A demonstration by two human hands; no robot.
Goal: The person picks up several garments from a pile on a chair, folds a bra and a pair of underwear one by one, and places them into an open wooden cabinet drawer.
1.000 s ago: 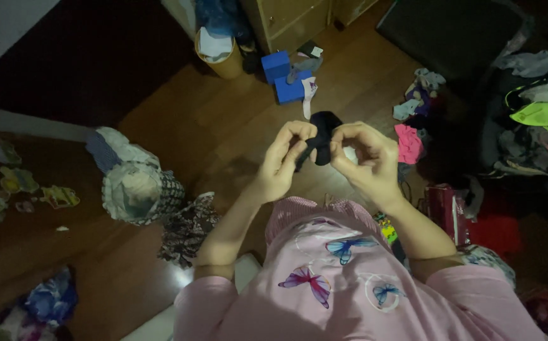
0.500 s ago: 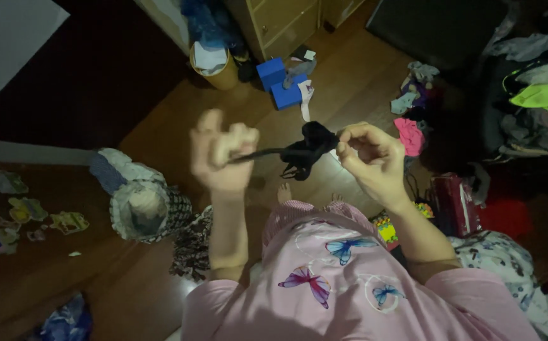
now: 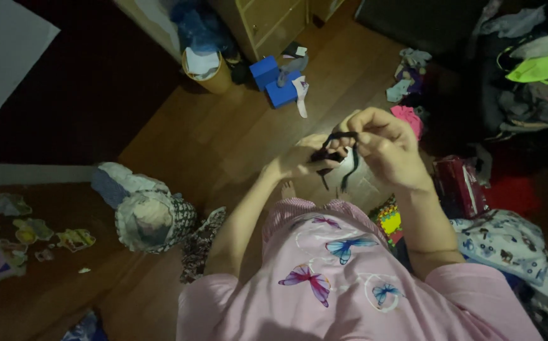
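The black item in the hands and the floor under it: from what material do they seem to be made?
Black item: it looks like soft, thin fabric, matte; it bunches between the left hand and right hand, and narrow strips hang limp. The exact fibre cannot be told.
Floor: probably wood or wood-look laminate, with brown planks, visible seams and a slight sheen.

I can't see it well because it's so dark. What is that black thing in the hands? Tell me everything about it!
The black thing looks like a small piece of soft dark cloth with thin straps. It is bunched up between the left hand and the right hand, held above the wooden floor. One strap loops over the right fingers, and two loose ends dangle down.
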